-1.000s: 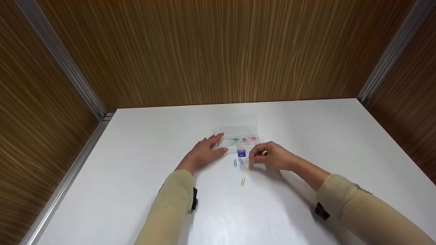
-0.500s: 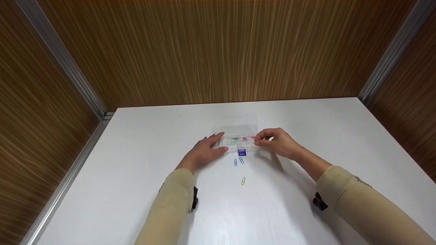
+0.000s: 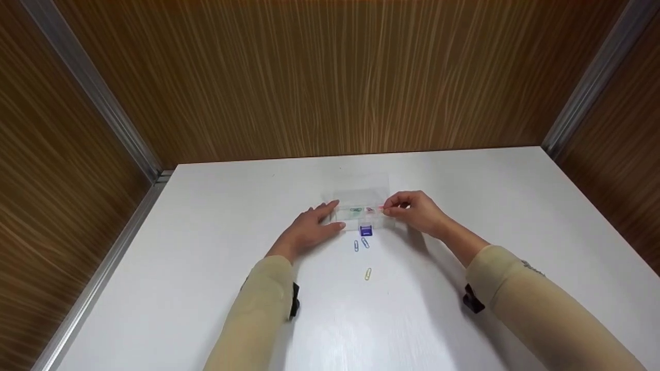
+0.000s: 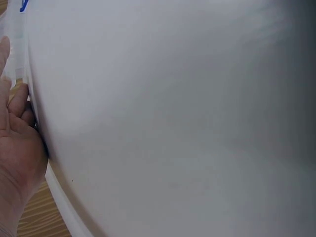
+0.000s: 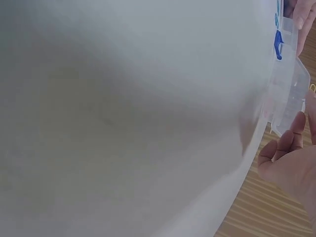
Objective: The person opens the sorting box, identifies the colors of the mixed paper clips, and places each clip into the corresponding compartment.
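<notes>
At the left, the left hand [image 3: 309, 229] is bracing the left end of the clear box [image 3: 351, 225]; its fingers are lying extended and spread, touching the box without clenching, with the thumb tip positioned near the front. The box is resting on the tabletop [image 3: 180, 283], its transparent lid [image 3: 361, 193] lying back on the far side. In the rear row, a green paper clip [image 3: 356, 209] is lying with its long axis running left to right. In front of the box, an upright-pointing blue paper clip [image 3: 356, 246] and a slanted blue paper clip [image 3: 365, 242] are lying side by side, just below the dark blue latch [image 3: 366, 231]. Nearer the person, a loose yellow paper clip [image 3: 367, 274] is lying roughly front to back. A red paper clip [image 3: 369, 209] is occupying the rear row, right of the green one. At the right, the right hand [image 3: 415, 211] is working at the right end of that row, beside a pink patch [image 3: 381, 207], and is clearly the nearer hand to that end. Its thumb and index fingers are closing together, apparently pinching a small yellow clip [image 5: 312, 88], visible at the fingertips in the right wrist view; its long axis and exact height above the compartment are not showing clearly.
</notes>
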A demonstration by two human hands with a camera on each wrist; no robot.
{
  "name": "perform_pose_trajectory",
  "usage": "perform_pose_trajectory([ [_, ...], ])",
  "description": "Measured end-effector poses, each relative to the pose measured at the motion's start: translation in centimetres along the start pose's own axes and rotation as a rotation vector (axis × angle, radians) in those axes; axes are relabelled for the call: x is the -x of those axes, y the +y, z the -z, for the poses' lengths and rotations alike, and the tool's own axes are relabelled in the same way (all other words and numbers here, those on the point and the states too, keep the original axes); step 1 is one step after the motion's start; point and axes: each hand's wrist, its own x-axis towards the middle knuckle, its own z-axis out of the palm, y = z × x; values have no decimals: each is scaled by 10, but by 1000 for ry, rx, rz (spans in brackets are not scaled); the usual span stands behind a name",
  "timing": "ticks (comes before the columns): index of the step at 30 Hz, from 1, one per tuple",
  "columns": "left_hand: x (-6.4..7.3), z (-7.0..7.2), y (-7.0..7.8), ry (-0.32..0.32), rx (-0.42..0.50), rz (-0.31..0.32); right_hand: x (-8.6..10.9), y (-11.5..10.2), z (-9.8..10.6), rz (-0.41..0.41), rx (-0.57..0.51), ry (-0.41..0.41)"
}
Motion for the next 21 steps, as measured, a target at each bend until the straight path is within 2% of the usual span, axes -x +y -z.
perform_pose_trajectory([
  [9,1,1,-2,5,-2,-46,-3,4,-7,-8,2,24],
  [21,-1,1,-1,1,-7,-9,-6,9,-7,-41,28,43],
])
